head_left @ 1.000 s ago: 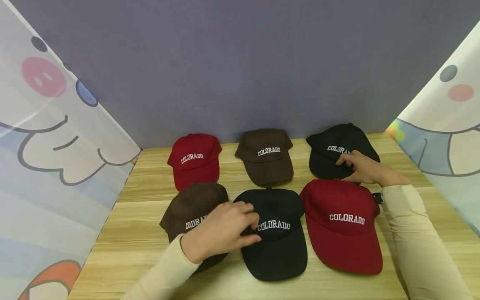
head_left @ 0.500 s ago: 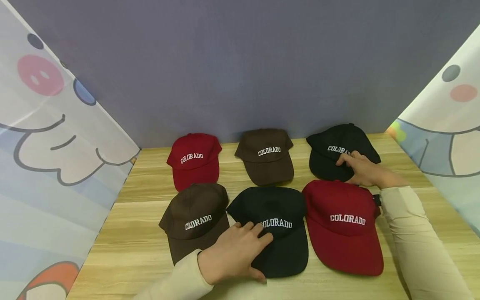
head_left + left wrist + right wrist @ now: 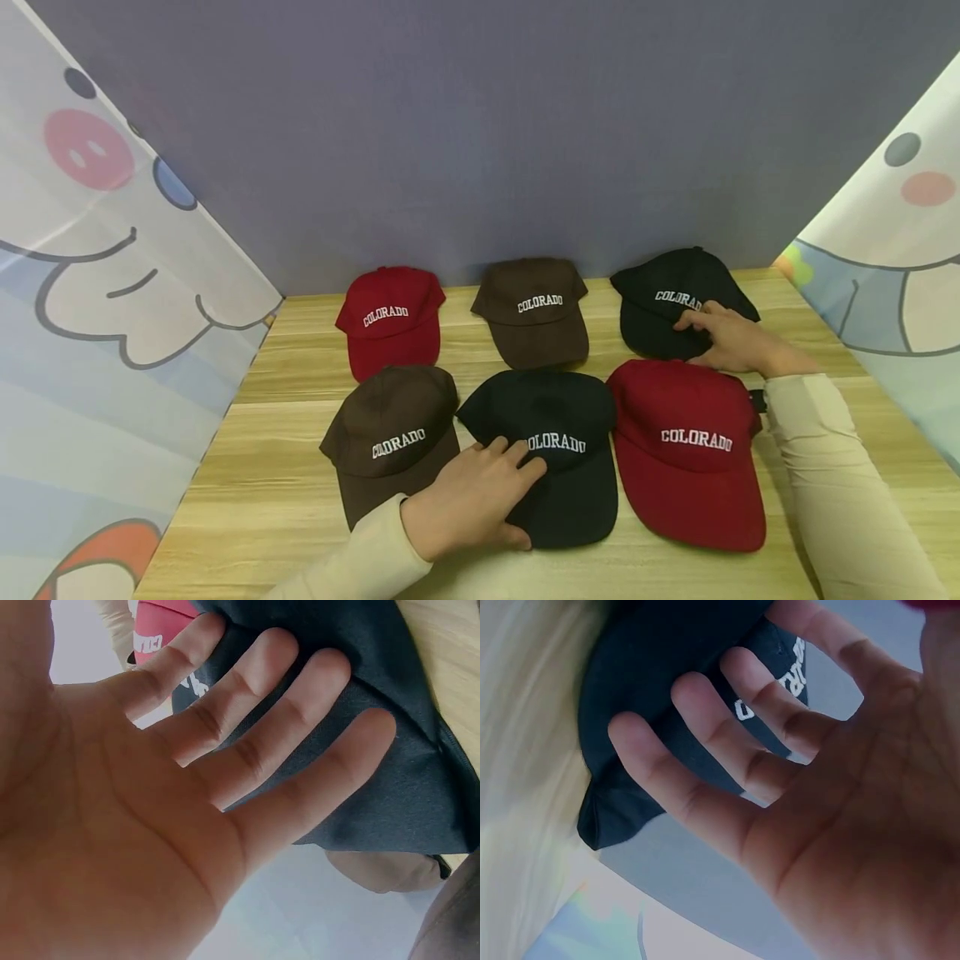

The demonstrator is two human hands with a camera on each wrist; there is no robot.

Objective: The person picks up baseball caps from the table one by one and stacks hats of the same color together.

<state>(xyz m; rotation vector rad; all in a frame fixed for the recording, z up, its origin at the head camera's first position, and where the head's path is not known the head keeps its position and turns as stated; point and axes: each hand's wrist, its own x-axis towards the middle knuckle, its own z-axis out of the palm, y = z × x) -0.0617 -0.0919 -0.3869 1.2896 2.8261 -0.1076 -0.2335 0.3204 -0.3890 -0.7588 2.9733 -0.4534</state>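
In the head view, my left hand (image 3: 476,500) lies over the left side of the front black cap (image 3: 577,500), its fingers resting near the white COLORADO lettering. The left wrist view shows those fingers (image 3: 300,784) extended and spread across the dark cloth (image 3: 375,787). At the back right, my right hand (image 3: 731,337) touches the front of another black cap (image 3: 682,275) and covers the end of its lettering. Its fingers (image 3: 712,735) look nearly straight against that cap (image 3: 667,645) in the right wrist view. Neither hand grips anything.
A red cap (image 3: 390,325) and a brown cap (image 3: 532,312) complete the back row. Up front, another brown cap (image 3: 393,425) and a larger red cap (image 3: 686,467) flank the black one. A grey panel (image 3: 495,142) rises behind the wooden table (image 3: 240,492).
My left hand has come down and slightly right onto the front black cap. That cap's left side has spread outward, and the cap sits slightly farther back. My right hand stays almost still.
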